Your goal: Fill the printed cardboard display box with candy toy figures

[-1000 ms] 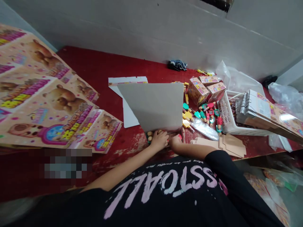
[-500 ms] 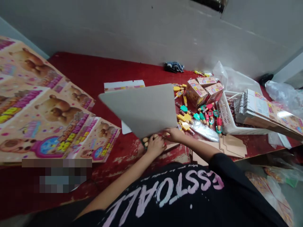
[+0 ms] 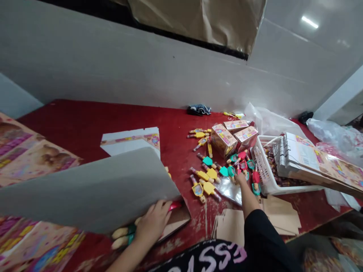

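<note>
- The grey cardboard sheet (image 3: 87,189) looked light but floppy, bowing under its own weight, so gripping near a folded edge seemed smartest.
- Left hand (image 3: 153,223) was clamped on its near corner, pinning it down over a few toys (image 3: 124,234) on the red surface (image 3: 85,121).
- Right hand (image 3: 241,178) was stretched forward into the pile of little toys (image 3: 210,177); couldn't tell if it had grabbed one.
- Compared with a second ago, the sheet had tipped from upright to nearly flat, swinging out left of the left hand, and the right hand had let go of it.
</note>
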`<state>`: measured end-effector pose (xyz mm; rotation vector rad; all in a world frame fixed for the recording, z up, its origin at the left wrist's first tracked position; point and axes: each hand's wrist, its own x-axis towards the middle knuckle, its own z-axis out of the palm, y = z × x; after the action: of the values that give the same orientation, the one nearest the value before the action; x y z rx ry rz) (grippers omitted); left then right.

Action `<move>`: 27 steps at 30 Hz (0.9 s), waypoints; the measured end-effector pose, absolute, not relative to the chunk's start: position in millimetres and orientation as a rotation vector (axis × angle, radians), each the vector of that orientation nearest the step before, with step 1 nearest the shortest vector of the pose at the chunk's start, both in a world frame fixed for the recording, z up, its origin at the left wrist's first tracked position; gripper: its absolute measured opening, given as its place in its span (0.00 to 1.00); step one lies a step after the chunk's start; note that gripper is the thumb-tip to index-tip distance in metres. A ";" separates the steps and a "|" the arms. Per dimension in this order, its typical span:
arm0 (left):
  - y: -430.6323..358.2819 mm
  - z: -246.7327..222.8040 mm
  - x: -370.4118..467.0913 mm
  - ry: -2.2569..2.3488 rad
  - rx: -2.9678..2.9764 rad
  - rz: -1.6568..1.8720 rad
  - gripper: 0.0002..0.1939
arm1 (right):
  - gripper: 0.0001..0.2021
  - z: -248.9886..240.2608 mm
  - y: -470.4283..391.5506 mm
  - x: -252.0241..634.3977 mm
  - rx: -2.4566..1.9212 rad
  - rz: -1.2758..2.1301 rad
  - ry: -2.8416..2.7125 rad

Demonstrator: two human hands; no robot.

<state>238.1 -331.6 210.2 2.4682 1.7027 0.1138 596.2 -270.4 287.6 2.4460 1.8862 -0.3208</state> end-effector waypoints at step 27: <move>-299.8 166.5 222.1 0.985 2.151 0.745 0.13 | 0.12 236.5 -319.9 370.2 1.101 -0.509 2.349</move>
<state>222.1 -299.8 166.5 2.1510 0.9848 0.7450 370.2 -319.9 236.5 1.1012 2.3486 -0.5090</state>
